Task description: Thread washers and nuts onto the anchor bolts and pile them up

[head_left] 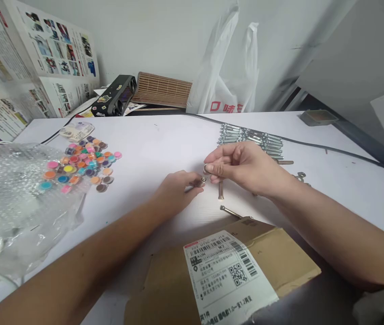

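My left hand [173, 192] is closed around a metal bolt [203, 180], whose round end points up toward my right hand. Between thumb and forefinger, my right hand [249, 167] pinches a small metal ring [206, 168], perhaps a washer or nut, slightly above the bolt's end and apart from it. Below the right hand lies a loose bolt [221, 192], partly covered by the fingers. Closer to me, another bolt [231, 211] rests against the cardboard box. Behind the right hand is a stack of silver bolts [231, 133], partly hidden. Several nuts [301, 175] lie beyond the right wrist.
The cardboard box [287, 257] with a shipping label stands at the near edge. Colourful discs [68, 169] and bubble wrap [19, 198] are at left. A black cable [309, 142] crosses the back, near a small clear case [318, 117]. A white plastic bag [226, 81] hangs behind.
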A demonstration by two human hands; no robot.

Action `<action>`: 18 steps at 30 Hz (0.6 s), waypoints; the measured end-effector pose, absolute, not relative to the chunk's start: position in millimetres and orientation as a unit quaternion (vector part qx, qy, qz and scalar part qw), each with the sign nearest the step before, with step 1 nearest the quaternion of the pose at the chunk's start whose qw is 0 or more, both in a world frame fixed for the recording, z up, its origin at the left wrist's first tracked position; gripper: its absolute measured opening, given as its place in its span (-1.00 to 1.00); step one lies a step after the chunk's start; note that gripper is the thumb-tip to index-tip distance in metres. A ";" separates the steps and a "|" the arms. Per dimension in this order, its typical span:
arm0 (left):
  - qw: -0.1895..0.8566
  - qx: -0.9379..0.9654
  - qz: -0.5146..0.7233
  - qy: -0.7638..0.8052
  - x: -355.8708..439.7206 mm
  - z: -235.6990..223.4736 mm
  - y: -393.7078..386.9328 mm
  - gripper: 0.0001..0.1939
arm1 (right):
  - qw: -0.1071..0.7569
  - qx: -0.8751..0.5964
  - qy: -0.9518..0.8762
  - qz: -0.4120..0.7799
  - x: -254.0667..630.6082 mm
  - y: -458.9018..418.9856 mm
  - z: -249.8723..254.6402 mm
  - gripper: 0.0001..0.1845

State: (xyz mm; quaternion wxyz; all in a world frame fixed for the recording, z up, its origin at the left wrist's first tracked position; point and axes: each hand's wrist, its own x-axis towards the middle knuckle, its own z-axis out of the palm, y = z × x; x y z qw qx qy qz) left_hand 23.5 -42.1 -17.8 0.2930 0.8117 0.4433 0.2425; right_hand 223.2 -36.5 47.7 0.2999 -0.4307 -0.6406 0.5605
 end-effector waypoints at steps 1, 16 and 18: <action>0.283 0.815 0.247 0.441 23.6 -18.8 -42.4 -0.91 | 0.292 -0.429 -0.647 0.558 222.6 -36.7 47.4 -0.76; 0.279 0.816 0.270 0.428 25.9 -18.4 -42.6 -0.89 | 0.259 -0.447 -0.706 0.485 209.9 -39.2 37.2 -0.71; 0.301 0.806 0.280 0.426 25.6 -17.2 -43.7 -0.87 | 0.260 -0.444 -0.700 0.495 208.9 -40.0 37.7 -0.70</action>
